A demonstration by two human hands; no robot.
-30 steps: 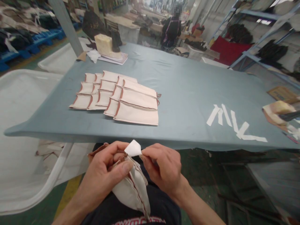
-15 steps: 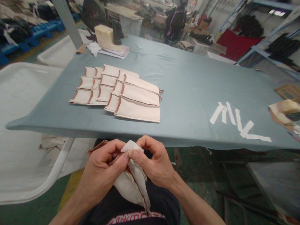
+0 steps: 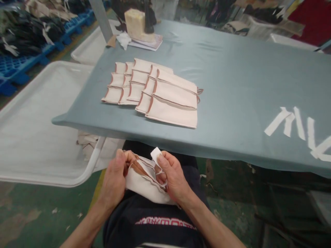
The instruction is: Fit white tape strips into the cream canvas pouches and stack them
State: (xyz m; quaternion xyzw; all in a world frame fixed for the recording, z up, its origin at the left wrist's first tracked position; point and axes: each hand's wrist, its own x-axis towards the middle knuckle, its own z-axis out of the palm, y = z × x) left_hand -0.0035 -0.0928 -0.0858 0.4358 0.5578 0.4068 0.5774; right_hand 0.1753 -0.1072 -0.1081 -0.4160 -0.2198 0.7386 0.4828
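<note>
A cream fabric pouch [image 3: 148, 187] with brown edging lies across my lap, its mouth partly spread. My left hand [image 3: 116, 175] is closed on the pouch's left end, some fingertips hidden behind the cloth. Between thumb and fingers of my right hand [image 3: 172, 175] is a white strip [image 3: 156, 155], its end sticking up over the pouch; loose white threads hang below it. On the table, beyond my hands, similar cream pouches [image 3: 173, 112] overlap in rows.
The table [image 3: 232, 79] has a blue-green cover. Several white strips [image 3: 298, 124] lie at its right. A yellowish block [image 3: 134, 24] stands on papers at the back left. A white tub [image 3: 38, 137] sits left of the table, and loaded blue pallets [image 3: 23, 65] stand beyond.
My hands have moved apart from their pinch together. The pouch now lies sideways with its mouth spread, and the white strip is in my right hand. The view has swung left and down.
</note>
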